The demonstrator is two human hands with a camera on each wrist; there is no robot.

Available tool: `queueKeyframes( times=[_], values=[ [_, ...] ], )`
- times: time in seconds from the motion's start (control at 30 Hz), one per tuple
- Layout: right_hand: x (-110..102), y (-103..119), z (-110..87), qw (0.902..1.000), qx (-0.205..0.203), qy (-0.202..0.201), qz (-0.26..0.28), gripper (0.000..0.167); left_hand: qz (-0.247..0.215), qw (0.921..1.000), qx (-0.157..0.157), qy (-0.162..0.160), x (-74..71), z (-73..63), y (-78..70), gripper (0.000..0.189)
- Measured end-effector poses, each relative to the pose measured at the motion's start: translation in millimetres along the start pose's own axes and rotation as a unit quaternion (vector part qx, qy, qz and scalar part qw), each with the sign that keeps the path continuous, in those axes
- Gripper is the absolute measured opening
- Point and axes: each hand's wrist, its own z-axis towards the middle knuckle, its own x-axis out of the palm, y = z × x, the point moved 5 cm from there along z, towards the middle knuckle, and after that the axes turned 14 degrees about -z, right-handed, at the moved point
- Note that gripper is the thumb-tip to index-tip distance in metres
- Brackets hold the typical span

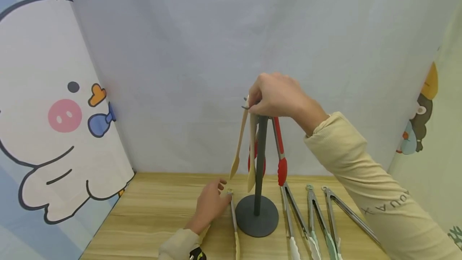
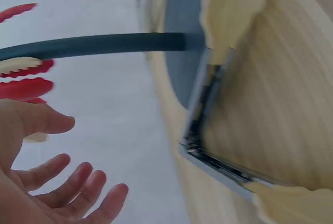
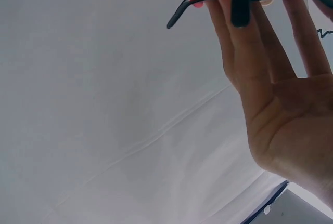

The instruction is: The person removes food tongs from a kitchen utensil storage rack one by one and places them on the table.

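Note:
A dark stand (image 1: 260, 159) with hooks at its top rises from a round base. Up there my right hand (image 1: 278, 93) pinches the top end of cream tongs (image 1: 235, 163), whose two arms hang spread beside the post. Most of the hooks are hidden by this hand; the right wrist view shows its long fingers under dark hooks (image 3: 240, 13). Red-tipped tongs (image 1: 282, 169) hang from the stand as well. My left hand (image 1: 211, 204), fingers loosely bent and holding nothing, hovers by the hinge end of cream-tipped metal tongs (image 2: 205, 99) that lie spread on the table.
Right of the stand's base (image 1: 249, 222) lie white-tipped tongs (image 1: 294, 248), green-tipped tongs (image 1: 330, 242) and another metal pair (image 1: 330, 204), all spread. A pale curtain (image 1: 173, 71) stands behind the wooden table (image 1: 144, 212). A cartoon-printed cloth (image 1: 32, 91) is at the left.

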Motion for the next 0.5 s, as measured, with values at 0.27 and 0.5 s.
queueKeyframes(
  times=[0.27, 0.5],
  values=[
    [2, -2, 3.5, 0.9998, 0.007, 0.000, 0.017, 0.020, -0.113, 0.9897, 0.074, -0.046, -20.6, 6.4, -47.7, 0.050],
    [3, -7, 3.0, 0.9993, 0.016, -0.010, 0.033, 0.015, -0.146, 0.9793, 0.121, -0.071, -27.6, 14.8, -86.9, 0.055]
  ],
)
